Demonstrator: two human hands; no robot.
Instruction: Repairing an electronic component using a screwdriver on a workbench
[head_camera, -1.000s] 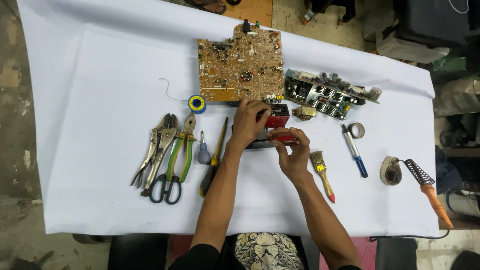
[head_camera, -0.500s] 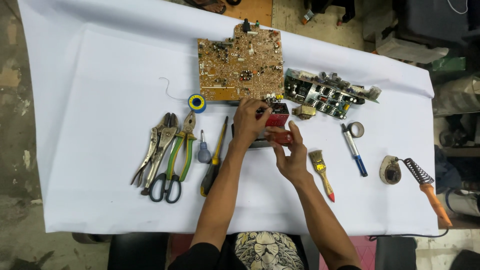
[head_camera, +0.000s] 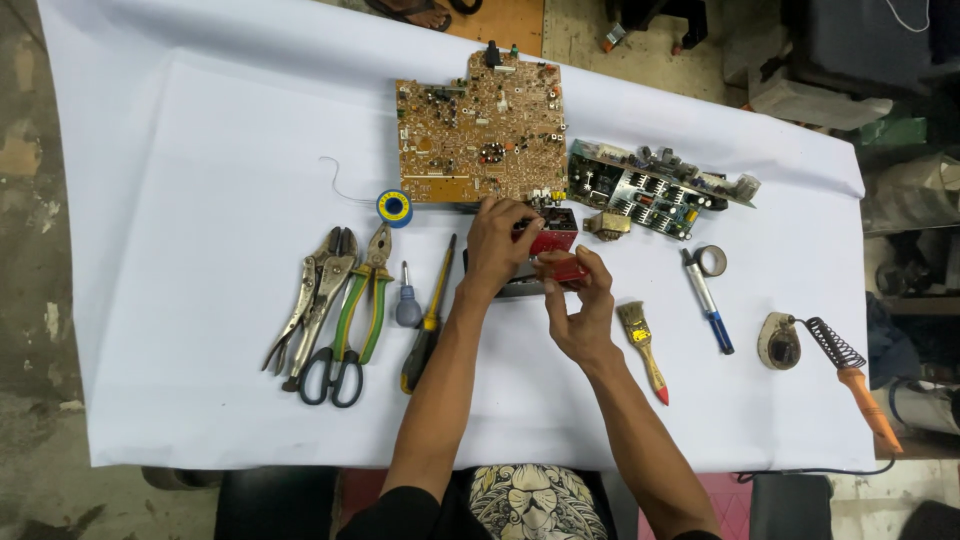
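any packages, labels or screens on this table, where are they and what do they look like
No packages or screens in view.
Solder spool: left of the brown circuit board, round, blue rim with a yellow label face.
Red device: between the left hand and right hand, small and boxy; any label on it is too small to tell.

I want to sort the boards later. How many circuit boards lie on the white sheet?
2: a large brown circuit board at top centre, and a smaller green circuit board to its right. The hands may hide a third.
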